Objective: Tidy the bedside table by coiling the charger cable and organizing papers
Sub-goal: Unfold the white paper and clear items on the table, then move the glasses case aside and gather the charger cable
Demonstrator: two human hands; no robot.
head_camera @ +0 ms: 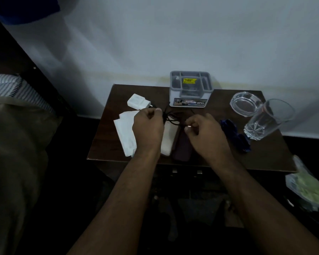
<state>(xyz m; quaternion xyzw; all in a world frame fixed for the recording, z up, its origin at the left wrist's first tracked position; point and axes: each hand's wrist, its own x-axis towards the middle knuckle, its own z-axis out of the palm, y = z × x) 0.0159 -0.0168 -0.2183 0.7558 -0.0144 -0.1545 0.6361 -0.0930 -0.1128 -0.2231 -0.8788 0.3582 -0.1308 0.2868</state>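
Both hands are over the bedside table (103, 151): the left hand (148, 128) and the right hand (203, 131) each pinch the black charger cable (173, 117), near the papers (126, 133); behind stands a grey organizer (191, 89)

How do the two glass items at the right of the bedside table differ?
The tumbler is tall and narrow; the ashtray is low and wide. The tumbler stands nearer the table's right front; the ashtray sits behind it, toward the wall. The tumbler overlaps the ashtray in view; contact is unclear. Both are clear glass and look empty.
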